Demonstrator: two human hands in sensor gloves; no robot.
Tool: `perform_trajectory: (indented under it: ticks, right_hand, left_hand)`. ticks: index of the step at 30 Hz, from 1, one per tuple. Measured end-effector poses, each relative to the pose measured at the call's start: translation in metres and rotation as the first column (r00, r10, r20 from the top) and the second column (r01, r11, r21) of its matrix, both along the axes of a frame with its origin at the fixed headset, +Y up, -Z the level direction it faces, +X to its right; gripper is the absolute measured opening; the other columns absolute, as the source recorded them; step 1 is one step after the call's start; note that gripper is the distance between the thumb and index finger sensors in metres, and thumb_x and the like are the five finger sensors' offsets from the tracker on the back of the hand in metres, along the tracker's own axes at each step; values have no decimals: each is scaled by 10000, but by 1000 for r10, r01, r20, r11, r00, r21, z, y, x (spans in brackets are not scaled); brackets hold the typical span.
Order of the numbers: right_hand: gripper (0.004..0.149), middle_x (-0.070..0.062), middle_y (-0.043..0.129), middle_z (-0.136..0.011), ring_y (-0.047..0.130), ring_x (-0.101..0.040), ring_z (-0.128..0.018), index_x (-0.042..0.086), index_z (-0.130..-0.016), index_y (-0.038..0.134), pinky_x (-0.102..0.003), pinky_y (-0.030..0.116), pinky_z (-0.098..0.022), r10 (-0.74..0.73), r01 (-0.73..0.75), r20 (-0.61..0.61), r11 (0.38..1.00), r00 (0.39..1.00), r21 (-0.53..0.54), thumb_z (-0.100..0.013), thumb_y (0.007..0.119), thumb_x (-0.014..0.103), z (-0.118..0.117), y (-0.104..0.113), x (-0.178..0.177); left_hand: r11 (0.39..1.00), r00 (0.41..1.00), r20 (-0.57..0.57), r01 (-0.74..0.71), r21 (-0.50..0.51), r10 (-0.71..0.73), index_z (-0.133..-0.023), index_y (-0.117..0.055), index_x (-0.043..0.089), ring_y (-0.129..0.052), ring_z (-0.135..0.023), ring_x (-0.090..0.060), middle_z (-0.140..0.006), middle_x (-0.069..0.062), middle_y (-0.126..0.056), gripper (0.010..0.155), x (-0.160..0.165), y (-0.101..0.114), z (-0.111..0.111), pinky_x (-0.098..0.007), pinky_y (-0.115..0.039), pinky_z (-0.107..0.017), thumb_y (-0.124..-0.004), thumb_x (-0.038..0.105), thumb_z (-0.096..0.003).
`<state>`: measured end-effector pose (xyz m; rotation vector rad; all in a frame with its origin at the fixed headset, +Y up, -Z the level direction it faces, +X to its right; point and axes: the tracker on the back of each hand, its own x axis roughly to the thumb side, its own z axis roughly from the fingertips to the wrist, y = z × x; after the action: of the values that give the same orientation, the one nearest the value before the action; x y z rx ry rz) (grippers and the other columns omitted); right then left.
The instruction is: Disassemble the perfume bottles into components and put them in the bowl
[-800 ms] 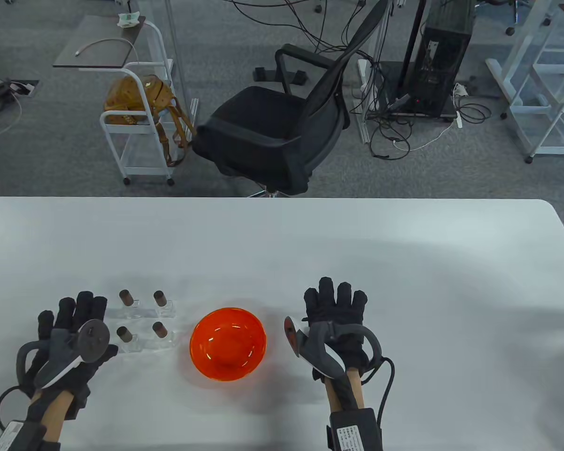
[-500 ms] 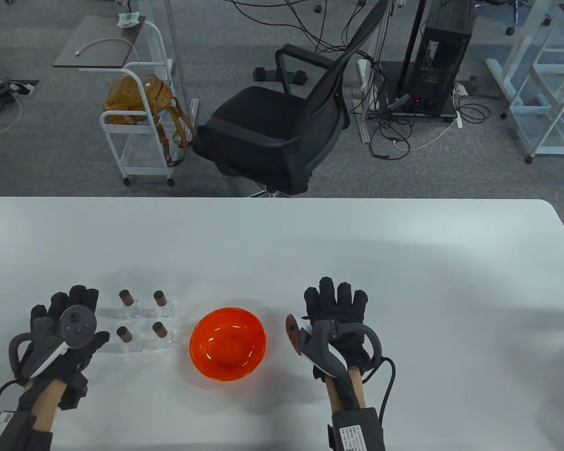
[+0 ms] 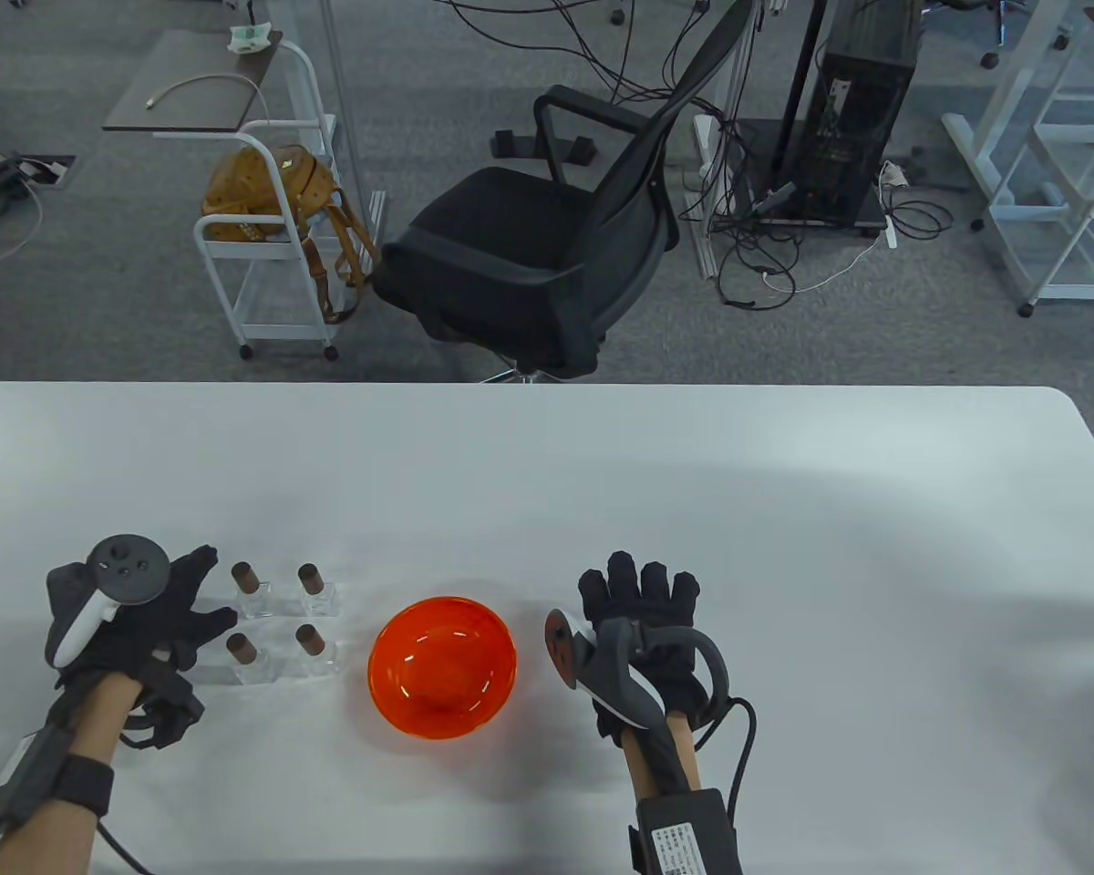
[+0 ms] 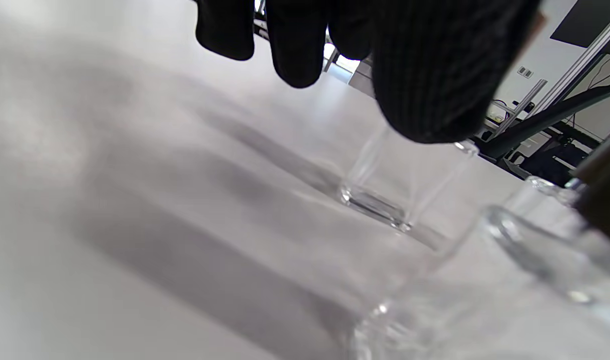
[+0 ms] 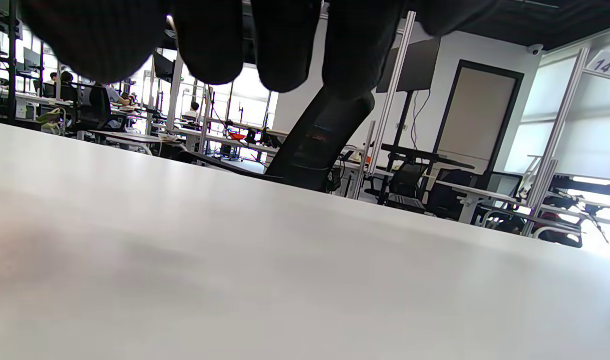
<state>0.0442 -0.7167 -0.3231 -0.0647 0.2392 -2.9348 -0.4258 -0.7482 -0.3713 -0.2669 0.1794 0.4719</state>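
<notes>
Four clear glass perfume bottles with brown caps stand in a two-by-two block left of the bowl: far left [image 3: 248, 588], far right [image 3: 316, 589], near left [image 3: 248, 658], near right [image 3: 315, 647]. The orange bowl [image 3: 392, 679] holds nothing that I can see. My left hand [image 3: 202, 594] is turned on its side beside the left bottles with fingers spread, its fingertips close to the near-left bottle and gripping nothing. In the left wrist view, its fingers [image 4: 295, 45] hang above a glass bottle [image 4: 384, 195]. My right hand [image 3: 638, 588] lies palm down right of the bowl, holding nothing.
The white table [image 3: 784, 510] has its far edge and rounded far-right corner in view. Beyond it stand a black office chair [image 3: 529, 255], a white cart with a brown bag [image 3: 273, 196], and cables on the floor.
My left hand has turned onto its side and moved away from me and right, up to the bottles. My right hand has shifted slightly left and back, its fingers a little more bent.
</notes>
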Motion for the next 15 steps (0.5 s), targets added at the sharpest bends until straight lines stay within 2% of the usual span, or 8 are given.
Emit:
perform_trajectory:
  ticks: [5, 10, 15]
  right_hand:
    - [649, -12, 671, -1088, 768, -334, -996, 332, -968, 653, -674, 529, -706, -19, 20, 3, 999, 1000, -37, -360, 736, 543, 0, -3, 0]
    - [652, -17, 679, -1083, 775, -331, -991, 327, -969, 653, -674, 532, -704, -36, 36, 11, 998, 999, -51, -359, 735, 543, 0, -3, 2]
    - [654, -19, 686, -1080, 787, -328, -983, 324, -970, 651, -672, 537, -704, -50, 51, 21, 997, 999, -62, -358, 735, 542, 0, -3, 6]
  left_hand:
    - [997, 997, 31, -68, -29, 69, -1037, -716, 372, -682, -1103, -377, -1100, 15, -837, 693, 3, -10, -10, -659, -394, -808, -936, 424, -382]
    - [996, 996, 3, -86, 17, 86, -908, -876, 379, -765, -1035, -344, -994, 3, -951, 531, 1, -15, -15, -642, -468, -787, -935, 424, -382]
    - [993, 994, 21, -106, 44, 105, -905, -871, 378, -815, -1005, -378, -979, -11, -971, 521, 0, -11, -10, -646, -501, -773, -922, 435, -390]
